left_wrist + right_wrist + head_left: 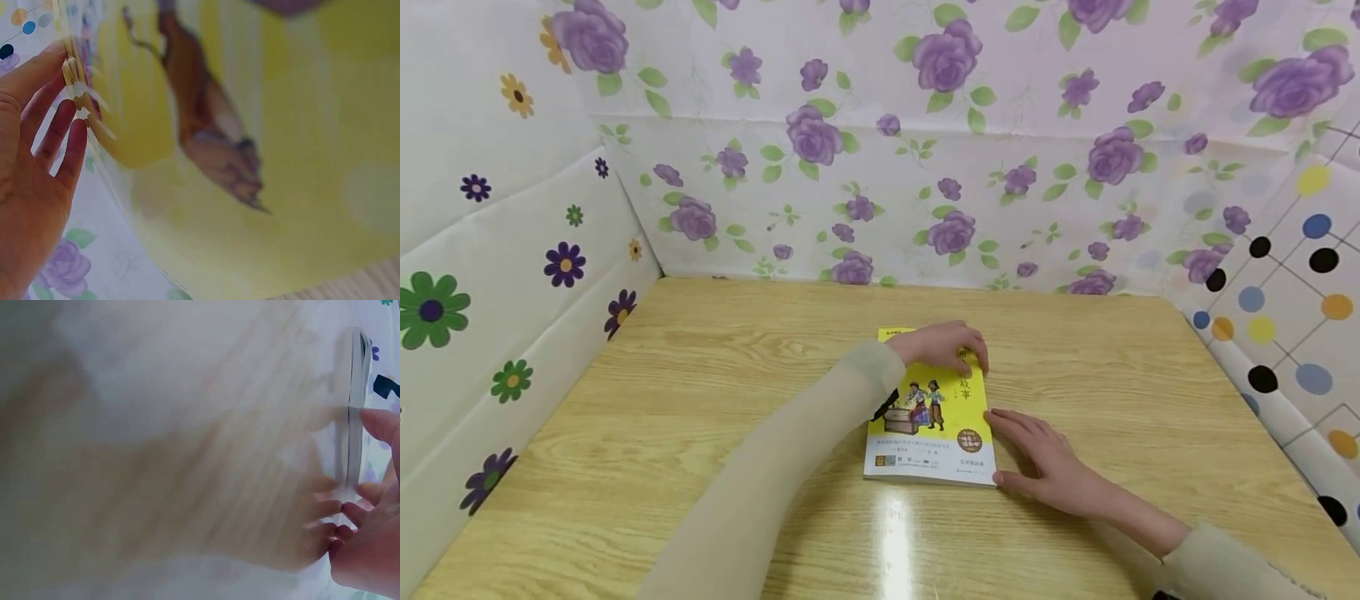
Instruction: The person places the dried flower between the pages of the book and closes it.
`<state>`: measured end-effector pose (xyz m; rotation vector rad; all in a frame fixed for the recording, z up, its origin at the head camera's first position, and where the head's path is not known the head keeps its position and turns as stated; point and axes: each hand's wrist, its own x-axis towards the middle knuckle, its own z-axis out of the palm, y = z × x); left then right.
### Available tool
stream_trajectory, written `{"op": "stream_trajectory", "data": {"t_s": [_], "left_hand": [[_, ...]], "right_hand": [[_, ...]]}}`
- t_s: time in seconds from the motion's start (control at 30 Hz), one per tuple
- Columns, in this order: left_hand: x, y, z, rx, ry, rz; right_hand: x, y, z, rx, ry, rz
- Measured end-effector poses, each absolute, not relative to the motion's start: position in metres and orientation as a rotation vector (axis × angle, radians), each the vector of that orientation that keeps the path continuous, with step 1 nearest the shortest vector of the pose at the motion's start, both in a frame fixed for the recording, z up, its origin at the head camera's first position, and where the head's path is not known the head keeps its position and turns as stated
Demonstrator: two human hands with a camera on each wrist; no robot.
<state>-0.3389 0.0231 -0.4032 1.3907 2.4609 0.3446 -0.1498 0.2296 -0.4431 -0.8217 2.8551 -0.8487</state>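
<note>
A paperback book [925,454] with a yellow and white cover lies shut on the wooden table. Reaching across its upper part, my left hand [943,343] curls its fingers over the right edge, with the thumb on the cover. In the left wrist view, the fingertips [78,128] meet the page edges, and the yellow cover [312,125] fills most of the picture. Lower on the same side, my right hand [1052,467] touches the book's edge with extended fingers and thumb. The right wrist view shows the book's edge [356,444] against these fingertips.
The wooden table [737,358] extends around the book. Behind it hangs a white cloth with purple roses [951,233]. A flowered cloth [565,265] borders the left, and a dotted cloth [1315,379] the right.
</note>
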Motion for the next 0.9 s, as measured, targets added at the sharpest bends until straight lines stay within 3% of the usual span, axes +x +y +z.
{"op": "stream_trajectory", "data": {"t_s": [0.37, 0.9], "left_hand": [[-0.336, 0.013, -0.391, 1.363, 2.451, 0.370], [-0.325, -0.056, -0.350, 1.398, 2.579, 0.362]], "right_hand": [[-0.153, 0.228, -0.436, -0.836, 2.869, -0.819], [-0.157, 0.226, -0.425, -0.750, 2.831, -0.788]]}}
